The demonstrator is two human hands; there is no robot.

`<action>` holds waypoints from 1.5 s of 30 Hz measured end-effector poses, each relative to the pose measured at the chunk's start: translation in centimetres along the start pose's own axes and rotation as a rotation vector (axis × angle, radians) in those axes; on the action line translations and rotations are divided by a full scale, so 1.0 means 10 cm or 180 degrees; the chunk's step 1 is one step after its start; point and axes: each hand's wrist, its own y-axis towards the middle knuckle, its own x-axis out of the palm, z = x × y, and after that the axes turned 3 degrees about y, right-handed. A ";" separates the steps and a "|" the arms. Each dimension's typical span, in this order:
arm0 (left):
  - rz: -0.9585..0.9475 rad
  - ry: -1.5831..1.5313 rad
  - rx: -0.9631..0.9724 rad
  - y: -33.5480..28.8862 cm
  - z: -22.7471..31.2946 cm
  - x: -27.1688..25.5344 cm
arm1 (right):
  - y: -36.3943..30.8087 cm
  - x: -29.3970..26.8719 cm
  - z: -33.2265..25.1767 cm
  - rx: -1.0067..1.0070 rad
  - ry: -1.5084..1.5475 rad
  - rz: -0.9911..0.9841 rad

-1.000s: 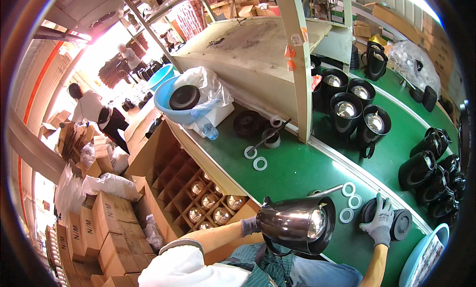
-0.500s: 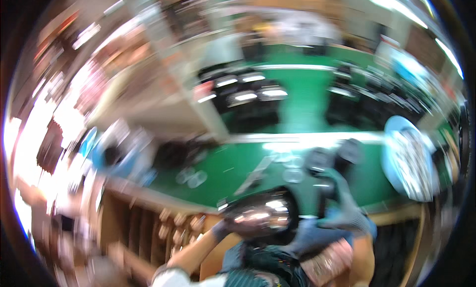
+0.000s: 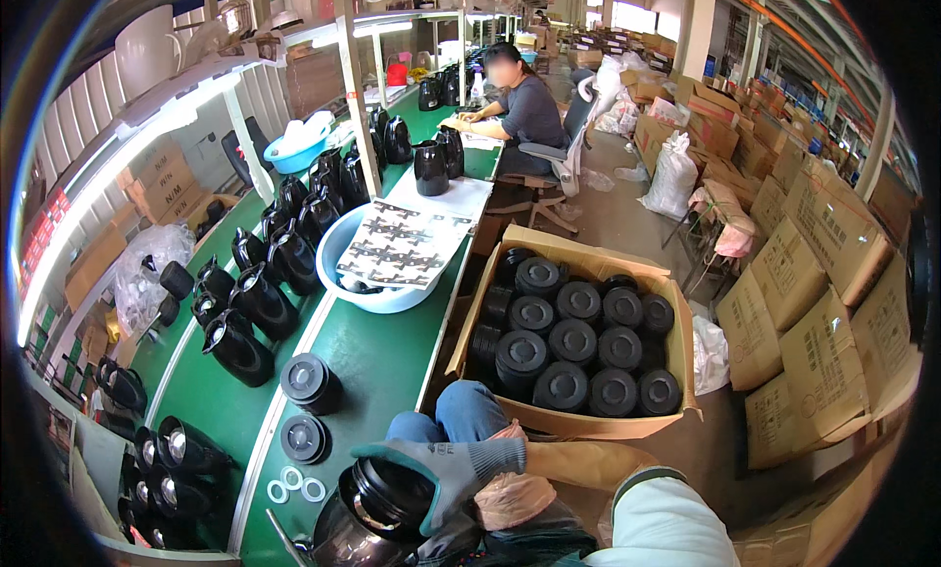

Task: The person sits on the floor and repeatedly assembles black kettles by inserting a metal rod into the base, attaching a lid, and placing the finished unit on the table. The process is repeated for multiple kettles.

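Observation:
My right hand (image 3: 441,474), in a grey work glove, reaches in from the lower right with fingers and thumb wrapped round a black round plastic base (image 3: 392,491). The base sits over or right against the end of a glossy black jug body (image 3: 355,523) with a shiny rim, tilted at the lower edge. I cannot tell whether the two are joined. My left hand does not show clearly; the lower edge and the jug body hide where it would be. Beside the jug, several translucent rings (image 3: 291,481) and black round bases (image 3: 311,383) lie on the green worktable (image 3: 377,371).
An open carton (image 3: 549,420) of black round bases stands to the right. Several black jugs (image 3: 255,307) line the table by a blue basin (image 3: 343,273) with a patterned sheet (image 3: 402,246) on top. A person (image 3: 529,111) sits farther along; cartons (image 3: 814,273) are stacked at right.
My view has swung to the right, bringing the carton and the seated person in. The black jug body is now lower in view, with my right hand brought to it.

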 end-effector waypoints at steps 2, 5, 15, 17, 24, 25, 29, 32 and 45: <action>0.0007 -0.0150 -0.0049 -0.10 -0.07 -0.04 | 0.01 0.01 -0.16 0.0036 -0.0451 0.0066; 0.0020 -0.0648 -0.0120 -0.20 -0.24 -0.07 | 0.09 0.06 -0.26 -0.0051 -0.1122 0.0099; -0.0223 -0.3194 -0.0906 -0.80 -0.79 -0.13 | 0.32 0.21 -0.48 0.0098 -0.1176 -0.0133; -0.0152 -0.3305 -0.0950 -0.90 -0.81 -0.18 | 0.35 0.27 -0.45 0.0377 -0.1325 -0.0195; 0.0053 -0.3325 -0.0923 -1.11 -0.83 -0.26 | 0.39 0.45 -0.39 0.0275 -0.1323 -0.0332; 0.0077 -0.3287 -0.0893 -1.11 -0.84 -0.28 | 0.39 0.47 -0.39 0.0263 -0.1312 -0.0293; 0.0246 -0.2995 -0.0737 -1.09 -0.81 -0.40 | 0.33 0.52 -0.35 0.0171 -0.1290 -0.0126; 0.0385 -0.2598 -0.0536 -1.01 -0.76 -0.50 | 0.27 0.45 -0.32 0.0261 -0.1143 -0.0053; 0.1515 0.0284 0.0827 -0.50 -0.34 -0.61 | 0.10 -0.05 -0.02 0.1353 0.0796 0.0439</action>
